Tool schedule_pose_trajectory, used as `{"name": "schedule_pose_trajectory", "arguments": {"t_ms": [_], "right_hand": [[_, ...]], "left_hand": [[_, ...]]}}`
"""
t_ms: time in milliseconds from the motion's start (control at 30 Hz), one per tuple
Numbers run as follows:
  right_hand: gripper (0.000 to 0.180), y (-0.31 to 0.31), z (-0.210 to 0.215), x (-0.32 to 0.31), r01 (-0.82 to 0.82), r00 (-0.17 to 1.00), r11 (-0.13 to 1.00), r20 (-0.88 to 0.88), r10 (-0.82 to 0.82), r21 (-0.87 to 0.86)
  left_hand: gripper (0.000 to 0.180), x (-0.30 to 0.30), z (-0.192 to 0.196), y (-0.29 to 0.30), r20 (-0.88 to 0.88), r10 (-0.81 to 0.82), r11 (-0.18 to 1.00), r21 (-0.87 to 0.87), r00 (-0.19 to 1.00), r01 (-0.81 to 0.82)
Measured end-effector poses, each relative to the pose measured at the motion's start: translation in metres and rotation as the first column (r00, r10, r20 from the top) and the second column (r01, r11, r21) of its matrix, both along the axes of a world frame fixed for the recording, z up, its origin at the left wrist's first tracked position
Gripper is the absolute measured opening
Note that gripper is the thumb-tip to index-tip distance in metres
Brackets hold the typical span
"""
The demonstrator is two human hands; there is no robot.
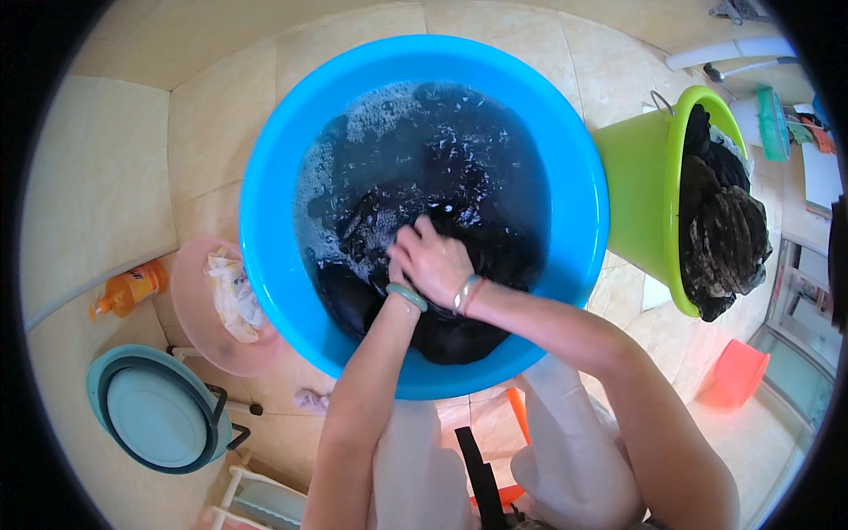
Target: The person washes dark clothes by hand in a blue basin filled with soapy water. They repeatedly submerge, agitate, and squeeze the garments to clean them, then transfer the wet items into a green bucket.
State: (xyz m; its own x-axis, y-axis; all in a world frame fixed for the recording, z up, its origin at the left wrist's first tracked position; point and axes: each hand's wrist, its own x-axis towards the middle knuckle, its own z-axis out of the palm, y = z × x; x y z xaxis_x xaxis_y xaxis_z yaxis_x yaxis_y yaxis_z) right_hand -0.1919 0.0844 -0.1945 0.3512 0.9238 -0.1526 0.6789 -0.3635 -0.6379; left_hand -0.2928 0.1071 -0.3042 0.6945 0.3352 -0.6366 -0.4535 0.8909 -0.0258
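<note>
A large blue basin (pixel 265 221) holds dark, sudsy water and black cloth (pixel 459 340), partly sunk and bunched toward me. Both hands meet over the cloth near the basin's middle. My right hand (pixel 439 268), with a silvery bangle at its wrist, is closed, its fingers curled down against wet black fabric. It crosses in front of my left hand (pixel 397 272), which wears a green bangle (pixel 407 297). The left fingers are hidden behind the right hand and in the cloth, so their grip does not show.
Right of the basin, a lime-green bucket (pixel 632 194) is heaped with dark wet clothes (pixel 724 225). A pink basin (pixel 199 305) with pale cloth, an orange bottle (pixel 132 287) and a teal folding basin (pixel 159 411) sit left. An orange-red container (pixel 740 371) stands far right.
</note>
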Motion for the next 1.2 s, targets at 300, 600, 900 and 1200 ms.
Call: {"name": "schedule_pose_trajectory", "arguments": {"t_ms": [300, 600, 900, 1200], "right_hand": [[0.023, 0.009, -0.023, 0.005, 0.011, 0.999, 0.999, 0.031, -0.012, 0.045], [0.025, 0.039, -0.053, 0.040, -0.041, 0.997, 0.970, 0.059, 0.057, -0.239], [0.025, 0.033, -0.065, 0.054, -0.029, 0.982, 0.981, 0.176, 0.063, -0.191], [0.029, -0.018, 0.034, -0.016, -0.123, 0.990, 0.975, -0.046, 0.133, 0.184]], "left_hand": [[0.029, 0.009, 0.000, 0.008, 0.059, -0.106, 0.961, 0.262, 0.993, 0.087], [0.040, 0.022, -0.023, 0.016, -0.242, -0.115, 0.967, 0.193, 0.963, 0.164], [0.051, 0.051, 0.032, 0.024, -0.562, -0.125, 0.970, 0.102, 0.818, 0.219], [0.043, 0.004, -0.061, 0.008, 0.147, -0.089, 0.962, 0.271, 0.985, 0.047]]}}
